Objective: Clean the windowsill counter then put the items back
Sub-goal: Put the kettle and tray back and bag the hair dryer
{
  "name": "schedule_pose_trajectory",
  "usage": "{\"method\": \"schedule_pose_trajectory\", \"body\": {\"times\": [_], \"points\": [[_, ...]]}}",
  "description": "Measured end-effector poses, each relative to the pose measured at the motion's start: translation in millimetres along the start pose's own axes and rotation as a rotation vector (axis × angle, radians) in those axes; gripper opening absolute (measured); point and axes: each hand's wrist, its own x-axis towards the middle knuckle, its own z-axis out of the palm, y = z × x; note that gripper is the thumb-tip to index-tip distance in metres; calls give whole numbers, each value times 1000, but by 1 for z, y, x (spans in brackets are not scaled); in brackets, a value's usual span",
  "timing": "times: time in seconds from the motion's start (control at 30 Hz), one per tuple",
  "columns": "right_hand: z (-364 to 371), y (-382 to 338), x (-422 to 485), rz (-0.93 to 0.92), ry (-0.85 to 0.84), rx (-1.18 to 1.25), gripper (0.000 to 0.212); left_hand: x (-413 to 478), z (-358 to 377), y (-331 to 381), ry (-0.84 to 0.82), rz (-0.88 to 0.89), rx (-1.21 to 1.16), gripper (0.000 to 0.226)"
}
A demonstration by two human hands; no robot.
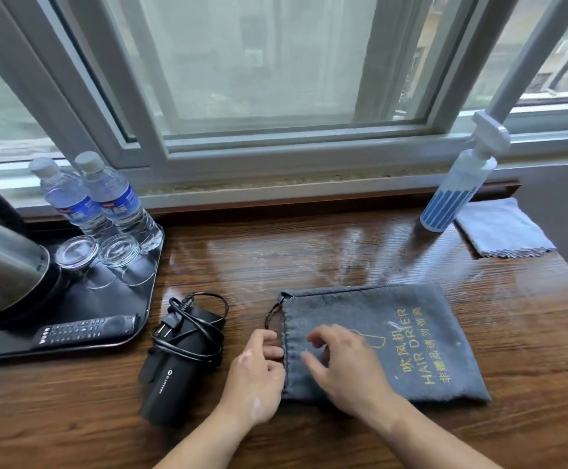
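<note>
A grey drawstring hair-dryer bag [411,336] with yellow lettering lies flat on the wooden counter [309,265]. My left hand [257,377] pinches the bag's open left edge near its black cord. My right hand [340,360] rests on top of the bag beside the opening, fingers bent and spread. A black hair dryer [177,370] with its cable wound round it lies just left of my left hand. A blue-striped spray bottle [452,194] stands at the back right, next to a folded blue cloth [502,231]. The counter shines wet in the middle.
A black tray [120,299] at the left carries a steel kettle [1,258], two water bottles [96,198], two upturned glasses [96,252] and a remote control [86,328]. The window frame [276,157] runs along the back. The counter ends at the right.
</note>
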Motion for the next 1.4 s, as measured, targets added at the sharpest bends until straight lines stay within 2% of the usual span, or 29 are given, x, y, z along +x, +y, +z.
{"method": "schedule_pose_trajectory", "body": {"times": [0.1, 0.3, 0.4, 0.5, 0.57, 0.6, 0.67, 0.73, 0.8, 0.93, 1.07, 1.23, 1.4], "points": [[8, -11, 3, 40, -62, -33, 38, -3, -2, 1, -32, -51, -128, 42], [13, -26, 3, 105, -79, -122, 39, -14, -15, 3, -47, -21, -57, 41], [16, -31, 4, 131, -45, -141, 39, -26, -38, 7, 111, 90, -47, 37], [18, -32, 10, 166, -1, -139, 38, -37, -78, 5, 344, 229, 43, 34], [19, -32, 15, 188, 12, -160, 37, -34, -105, -7, 464, 210, 222, 55], [19, -33, 17, 196, 15, -172, 37, -31, -115, -15, 453, 126, 313, 77], [21, -33, 19, 209, 20, -186, 35, -28, -127, -30, 309, -67, 430, 119], [23, -33, 20, 221, 34, -200, 32, -28, -128, -41, 197, -139, 441, 138], [22, -34, 21, 222, 53, -211, 30, -28, -123, -50, 169, -116, 385, 140], [20, -36, 20, 232, 73, -168, 25, -23, -115, -61, 222, -70, 305, 131], [14, -35, 15, 261, 134, -76, 20, -18, -124, -71, 177, 63, 236, 124], [-3, -34, 5, 267, 218, 34, 17, -16, -132, -54, -17, 339, 261, 119], [-26, -33, -1, 282, 280, 81, 14, 0, -115, -33, -228, 485, 288, 116]]}}
